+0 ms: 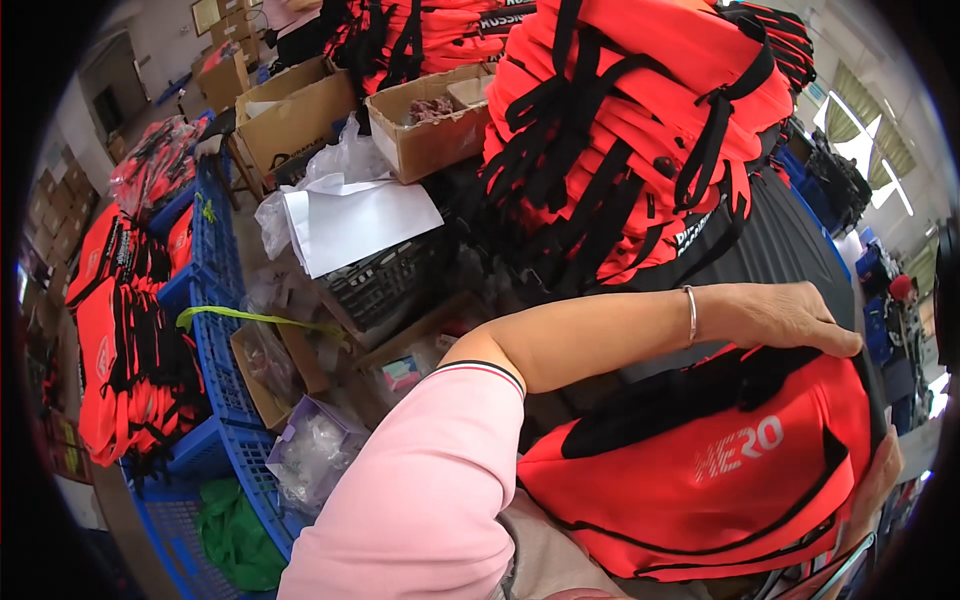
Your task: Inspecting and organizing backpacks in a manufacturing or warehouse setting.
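A red and black backpack (690,480) with pale lettering on its front lies tilted at the lower right, close against me. Across the view reaches my left arm in a pink sleeve, a silver bangle at the wrist. My left hand (785,315) is closed at the backpack's black upper edge, fingertips bent down over it and partly hidden. Along the bag's right side, my right hand (884,470) grips its edge; most of those fingers are out of sight behind the bag.
Beyond the backpack, a tall pile of red bags with black straps (620,150) stands on a black-covered table (780,240). Left of it are cardboard boxes (430,125), white paper (360,220) on a dark crate, and blue plastic crates (225,370). More red bags (130,350) hang beyond those.
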`<state>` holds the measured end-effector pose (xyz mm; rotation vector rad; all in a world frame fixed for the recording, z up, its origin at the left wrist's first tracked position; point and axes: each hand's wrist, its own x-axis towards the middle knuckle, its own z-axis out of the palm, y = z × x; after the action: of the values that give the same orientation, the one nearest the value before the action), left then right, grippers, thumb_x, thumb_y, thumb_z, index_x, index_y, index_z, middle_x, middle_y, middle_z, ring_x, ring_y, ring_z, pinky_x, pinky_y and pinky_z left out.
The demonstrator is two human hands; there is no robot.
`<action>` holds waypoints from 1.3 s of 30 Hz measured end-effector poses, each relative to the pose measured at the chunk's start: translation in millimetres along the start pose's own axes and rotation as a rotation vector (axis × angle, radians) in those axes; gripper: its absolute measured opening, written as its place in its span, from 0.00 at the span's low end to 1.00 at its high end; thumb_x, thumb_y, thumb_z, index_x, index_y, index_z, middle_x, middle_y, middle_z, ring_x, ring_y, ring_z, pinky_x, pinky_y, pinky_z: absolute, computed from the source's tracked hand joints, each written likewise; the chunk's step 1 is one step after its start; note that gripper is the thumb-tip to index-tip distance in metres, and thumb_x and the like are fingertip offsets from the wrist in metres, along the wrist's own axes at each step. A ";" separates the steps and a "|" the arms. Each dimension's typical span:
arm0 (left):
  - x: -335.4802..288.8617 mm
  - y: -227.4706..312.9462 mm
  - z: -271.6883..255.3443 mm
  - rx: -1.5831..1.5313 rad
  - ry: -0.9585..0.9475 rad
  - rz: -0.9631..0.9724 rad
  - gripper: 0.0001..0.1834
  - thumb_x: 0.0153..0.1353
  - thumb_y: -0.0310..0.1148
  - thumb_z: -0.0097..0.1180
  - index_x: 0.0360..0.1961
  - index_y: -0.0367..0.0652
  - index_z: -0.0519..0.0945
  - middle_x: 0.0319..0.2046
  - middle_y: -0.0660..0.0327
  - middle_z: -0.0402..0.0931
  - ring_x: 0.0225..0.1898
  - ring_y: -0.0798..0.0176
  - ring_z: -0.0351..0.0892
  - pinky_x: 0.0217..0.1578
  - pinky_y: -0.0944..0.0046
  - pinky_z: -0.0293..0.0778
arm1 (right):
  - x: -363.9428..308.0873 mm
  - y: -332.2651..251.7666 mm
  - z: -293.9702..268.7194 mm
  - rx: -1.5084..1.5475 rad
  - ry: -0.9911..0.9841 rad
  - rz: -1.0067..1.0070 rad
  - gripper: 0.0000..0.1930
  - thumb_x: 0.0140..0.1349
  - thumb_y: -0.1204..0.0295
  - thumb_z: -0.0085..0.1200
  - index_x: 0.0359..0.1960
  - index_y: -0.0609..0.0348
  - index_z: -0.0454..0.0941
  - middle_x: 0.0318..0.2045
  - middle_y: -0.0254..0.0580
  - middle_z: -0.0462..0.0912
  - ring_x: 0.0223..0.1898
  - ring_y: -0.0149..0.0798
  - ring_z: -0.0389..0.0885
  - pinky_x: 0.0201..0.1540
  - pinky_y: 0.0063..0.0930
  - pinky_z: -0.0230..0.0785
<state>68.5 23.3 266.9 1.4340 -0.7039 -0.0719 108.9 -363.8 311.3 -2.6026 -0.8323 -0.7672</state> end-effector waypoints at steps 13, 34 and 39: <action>29.3 -21.4 58.9 -0.550 0.285 0.152 0.11 0.53 0.33 0.69 0.29 0.36 0.82 0.25 0.64 0.79 0.28 0.74 0.75 0.33 0.71 0.72 | 96.5 -102.2 14.6 0.363 -0.255 0.054 0.11 0.71 0.70 0.48 0.28 0.60 0.71 0.23 0.29 0.63 0.25 0.23 0.59 0.29 0.20 0.54; 0.5 -25.3 66.9 -0.509 0.066 0.148 0.24 0.49 0.31 0.68 0.46 0.32 0.78 0.35 0.62 0.80 0.36 0.70 0.78 0.41 0.69 0.75 | 89.5 -151.5 18.0 0.165 -0.253 -0.078 0.23 0.63 0.66 0.55 0.17 0.70 0.62 0.13 0.36 0.52 0.18 0.27 0.52 0.20 0.33 0.47; -4.6 -22.6 73.5 -0.718 0.096 0.115 0.20 0.50 0.24 0.66 0.46 0.34 0.79 0.35 0.63 0.81 0.34 0.74 0.79 0.40 0.72 0.75 | 105.4 -203.5 11.2 0.124 -0.422 -0.137 0.24 0.62 0.63 0.54 0.16 0.73 0.66 0.11 0.39 0.55 0.16 0.28 0.55 0.19 0.34 0.54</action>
<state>37.6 -42.9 242.4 0.7035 -0.5947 -0.1479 62.5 -152.1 386.8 -2.6511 -1.1424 -0.1832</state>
